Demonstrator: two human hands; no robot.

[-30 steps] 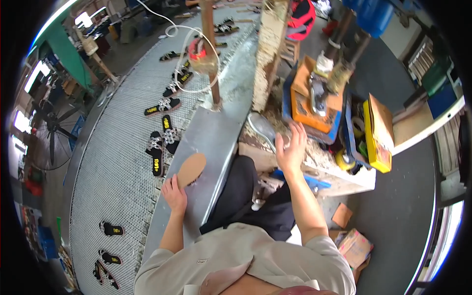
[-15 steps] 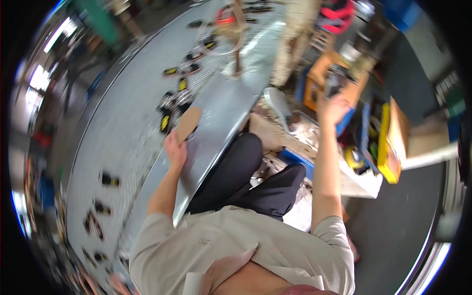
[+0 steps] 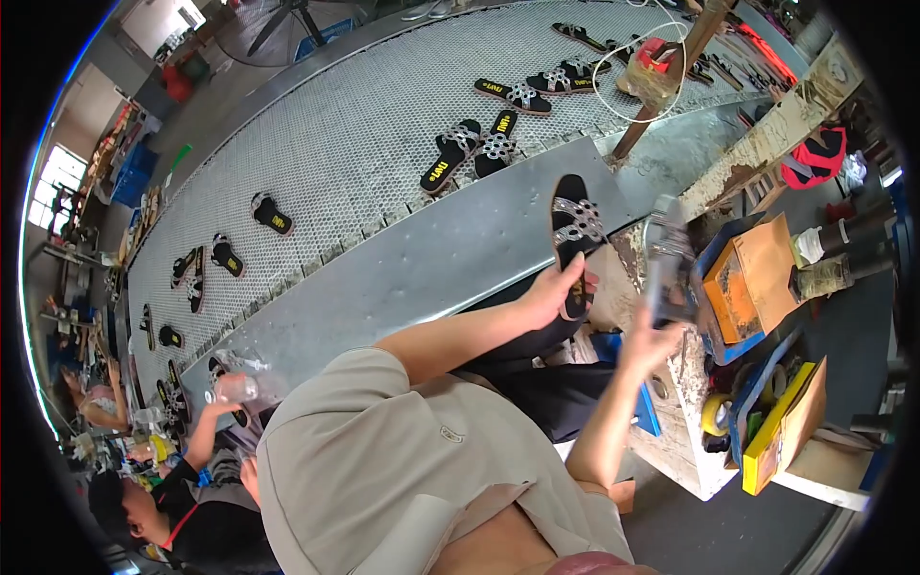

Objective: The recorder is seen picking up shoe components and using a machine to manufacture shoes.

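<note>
- Over the steel edge of the conveyor (image 3: 450, 259), the left hand (image 3: 553, 292) has its grip pinched on a black sandal (image 3: 573, 235) with a studded strap, held tilted, toe end up.
- Right hand (image 3: 652, 340) is wrapped around a grey tool (image 3: 664, 259), pretty blurred, so can't tell exactly what it is. It's just beside the sandal, not touching as far as I can see.
- Off to the right sits a messy desk (image 3: 690, 450) with an orange box (image 3: 752, 273), a roll of yellow tape (image 3: 714, 414) and a yellow box (image 3: 781, 431).
- More black sandals (image 3: 470, 144) lie scattered on the mesh belt (image 3: 335, 134).
- Another person (image 3: 172, 479) is down at the lower left.
</note>
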